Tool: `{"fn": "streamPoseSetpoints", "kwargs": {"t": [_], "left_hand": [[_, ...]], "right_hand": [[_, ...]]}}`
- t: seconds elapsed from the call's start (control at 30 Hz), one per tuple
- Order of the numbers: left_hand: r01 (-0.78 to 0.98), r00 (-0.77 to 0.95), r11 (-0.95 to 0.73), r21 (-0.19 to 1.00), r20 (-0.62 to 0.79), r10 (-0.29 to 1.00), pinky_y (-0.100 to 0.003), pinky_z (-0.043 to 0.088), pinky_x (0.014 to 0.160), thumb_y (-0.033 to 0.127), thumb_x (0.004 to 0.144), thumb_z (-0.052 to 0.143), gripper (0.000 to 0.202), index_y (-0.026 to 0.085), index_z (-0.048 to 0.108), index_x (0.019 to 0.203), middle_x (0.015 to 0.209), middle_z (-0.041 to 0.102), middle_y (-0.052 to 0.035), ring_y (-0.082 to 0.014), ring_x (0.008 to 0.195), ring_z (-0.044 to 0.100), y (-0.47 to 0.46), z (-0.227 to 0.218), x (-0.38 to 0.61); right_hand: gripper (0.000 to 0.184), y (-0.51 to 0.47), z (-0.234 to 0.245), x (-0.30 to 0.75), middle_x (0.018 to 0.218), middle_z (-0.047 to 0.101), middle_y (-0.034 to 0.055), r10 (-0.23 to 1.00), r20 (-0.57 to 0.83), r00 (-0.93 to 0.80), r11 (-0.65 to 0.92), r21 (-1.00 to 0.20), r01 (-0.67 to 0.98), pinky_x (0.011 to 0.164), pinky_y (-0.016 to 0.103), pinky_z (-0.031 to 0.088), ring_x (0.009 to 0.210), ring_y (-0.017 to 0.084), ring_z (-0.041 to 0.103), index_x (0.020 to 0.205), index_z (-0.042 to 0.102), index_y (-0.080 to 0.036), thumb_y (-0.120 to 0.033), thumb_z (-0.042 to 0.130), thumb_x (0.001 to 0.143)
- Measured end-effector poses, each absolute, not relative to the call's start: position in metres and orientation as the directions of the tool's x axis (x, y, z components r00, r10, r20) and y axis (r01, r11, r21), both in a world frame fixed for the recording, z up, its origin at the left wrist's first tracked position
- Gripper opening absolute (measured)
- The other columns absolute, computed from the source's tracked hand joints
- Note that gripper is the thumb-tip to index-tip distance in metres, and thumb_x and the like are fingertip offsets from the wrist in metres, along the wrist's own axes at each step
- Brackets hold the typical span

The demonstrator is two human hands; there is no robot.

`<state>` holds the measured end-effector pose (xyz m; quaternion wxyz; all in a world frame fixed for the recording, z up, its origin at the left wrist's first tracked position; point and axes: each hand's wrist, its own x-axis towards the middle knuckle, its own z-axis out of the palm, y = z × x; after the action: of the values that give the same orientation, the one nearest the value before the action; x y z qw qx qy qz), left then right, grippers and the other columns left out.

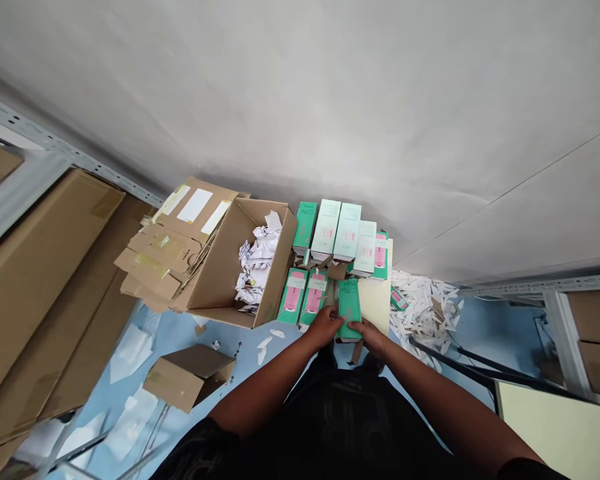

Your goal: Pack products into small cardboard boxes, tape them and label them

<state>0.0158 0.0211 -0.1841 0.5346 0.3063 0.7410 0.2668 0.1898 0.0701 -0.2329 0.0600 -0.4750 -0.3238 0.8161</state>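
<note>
Between my two hands is a green box (349, 303), close to my body at the table's near edge. My left hand (325, 325) grips its left side, and my right hand (371, 335) holds its lower right corner. Left of it stand two green boxes with pink panels, one of them a pink-panelled box (314, 297) beside my left hand. Farther back are a plain green box (306, 225), several pale mint boxes (347, 231) and another pink-panelled box (381, 253). A brown flap hangs below the held box.
An open carton (267, 319) with crumpled paper (258, 263) stands left, beside flattened cardboard (180, 247). Paper scraps (425, 307) are heaped at right. A small carton (180, 377) lies on the blue floor. Shelves with cartons (45, 280) flank both sides; a grey wall (310, 100) rises behind.
</note>
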Motion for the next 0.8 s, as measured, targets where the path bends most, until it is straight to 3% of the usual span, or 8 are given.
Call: {"fn": "streamPoseSetpoints", "kwargs": {"t": [0.17, 0.3, 0.5, 0.67, 0.8], "left_hand": [[-0.173, -0.094, 0.662, 0.729, -0.682, 0.726, -0.036, 0.055, 0.086, 0.052, 0.080, 0.074, 0.064, 0.017, 0.054, 0.131, 0.128, 0.066, -0.0149, -0.0258, 0.109, 0.068, 0.025, -0.181, 0.017], [-0.360, 0.072, 0.556, 0.749, -0.572, 0.817, -0.033, 0.055, 0.076, 0.060, 0.071, 0.080, 0.070, 0.018, 0.057, 0.122, 0.120, 0.068, -0.0128, -0.0246, 0.100, 0.069, 0.038, -0.169, 0.030], [-0.336, 0.071, 0.459, 0.822, -0.464, 0.883, -0.027, 0.053, 0.067, 0.055, 0.068, 0.085, 0.061, 0.016, 0.061, 0.109, 0.099, 0.071, -0.0070, -0.0191, 0.082, 0.068, 0.065, -0.139, 0.068], [-0.328, 0.122, 0.448, 0.832, -0.433, 0.893, -0.028, 0.052, 0.061, 0.061, 0.075, 0.078, 0.060, 0.014, 0.063, 0.109, 0.088, 0.073, -0.0078, -0.0197, 0.073, 0.069, 0.068, -0.112, 0.129], [-0.302, 0.249, 0.437, 0.847, -0.373, 0.894, -0.032, 0.056, 0.069, 0.063, 0.074, 0.079, 0.064, 0.013, 0.063, 0.111, 0.091, 0.074, -0.0101, -0.0231, 0.080, 0.071, 0.059, -0.093, 0.207]], "right_hand": [[0.054, 0.070, -0.193, 0.219, 0.104, 0.076, 0.0064, 0.503, -0.677, -0.538, -0.711, -0.678, 0.188, 0.091, 0.040, 0.053, 0.100, 0.028, 0.069, 0.114, 0.068, -0.020, -0.042, 0.079, 0.066], [0.056, 0.072, -0.162, 0.229, 0.106, 0.074, 0.0055, 0.600, -0.625, -0.499, -0.629, -0.754, 0.189, 0.087, 0.038, 0.053, 0.099, 0.028, 0.066, 0.115, 0.068, -0.021, -0.038, 0.081, 0.063], [0.061, 0.056, -0.126, 0.263, 0.114, 0.072, 0.0056, 0.758, -0.501, -0.418, -0.557, -0.830, -0.014, 0.090, 0.038, 0.052, 0.100, 0.026, 0.066, 0.127, 0.066, -0.025, -0.046, 0.082, 0.072], [0.077, 0.020, -0.105, 0.316, 0.115, 0.070, 0.0058, 0.797, -0.557, -0.233, -0.599, -0.778, -0.188, 0.068, 0.032, 0.054, 0.082, 0.022, 0.068, 0.144, 0.052, -0.032, -0.052, 0.079, 0.074], [0.078, 0.002, -0.098, 0.372, 0.107, 0.071, 0.0040, 0.881, -0.472, 0.037, -0.449, -0.858, -0.250, 0.056, 0.029, 0.049, 0.069, 0.019, 0.064, 0.146, 0.048, -0.033, -0.050, 0.077, 0.075]]}}
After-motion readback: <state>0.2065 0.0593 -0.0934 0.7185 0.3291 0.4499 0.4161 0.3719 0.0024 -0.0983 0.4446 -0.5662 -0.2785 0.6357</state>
